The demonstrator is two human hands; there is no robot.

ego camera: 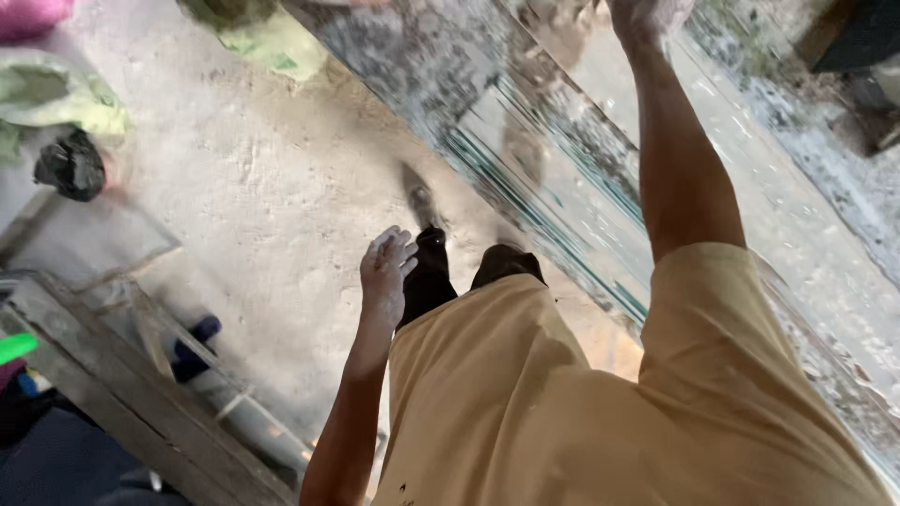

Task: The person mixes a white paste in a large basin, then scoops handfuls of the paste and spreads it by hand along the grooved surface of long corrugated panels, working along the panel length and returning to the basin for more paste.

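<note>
- Glass sheets [562, 201] lean stacked on edge at your right, over the dusty floor [272, 187]
- your right hand [647, 14] reaches their top; grip unclear
- your left hand [386, 272] hangs loosely open, holding nothing

This looks like a rough workshop or building site. The bare concrete floor [253, 187] is dusty and stained. Stacked panes of glass [562, 178] with green edges lean at the right, worn wooden planks [122, 375] lie at the left, and crumpled sacks [56, 98] sit beyond.
</note>
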